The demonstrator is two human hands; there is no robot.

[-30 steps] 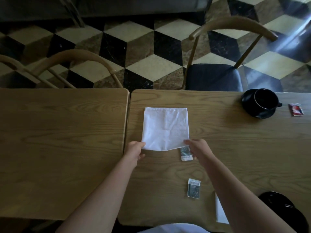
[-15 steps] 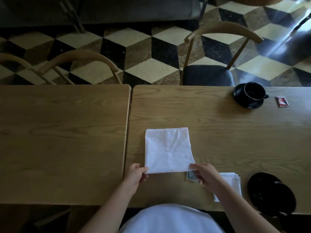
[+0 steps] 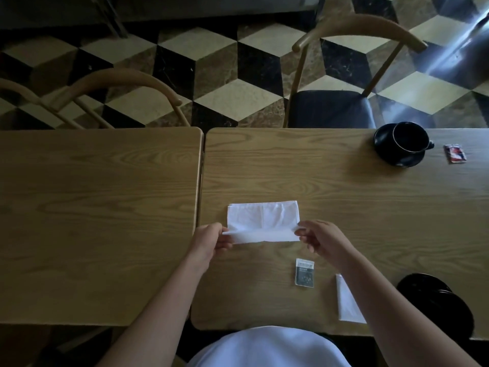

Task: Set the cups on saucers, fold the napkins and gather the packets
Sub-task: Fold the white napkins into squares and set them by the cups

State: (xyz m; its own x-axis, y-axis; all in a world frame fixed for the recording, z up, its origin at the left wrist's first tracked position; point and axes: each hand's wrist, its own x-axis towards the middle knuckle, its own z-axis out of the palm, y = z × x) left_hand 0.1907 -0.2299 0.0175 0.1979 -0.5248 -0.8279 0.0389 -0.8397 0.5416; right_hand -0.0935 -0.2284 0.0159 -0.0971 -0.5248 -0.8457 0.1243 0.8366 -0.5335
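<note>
Second napkin (image 3: pixel 346 303) half hidden by right forearm, saucer (image 3: pixel 436 300) dim

A single wide-angle camera, worn on the person's head, looks steeply down and forward over the near edge of two wooden tables (image 3: pixel 344 202) pushed together. The left hand (image 3: pixel 209 241) and right hand (image 3: pixel 321 239) sit close below the lens, both forearms entering from the bottom edge. Farther off, the frame's top takes in two chairs (image 3: pixel 330 109) and a chequered floor (image 3: pixel 238 96). No second view overlaps it.
</note>
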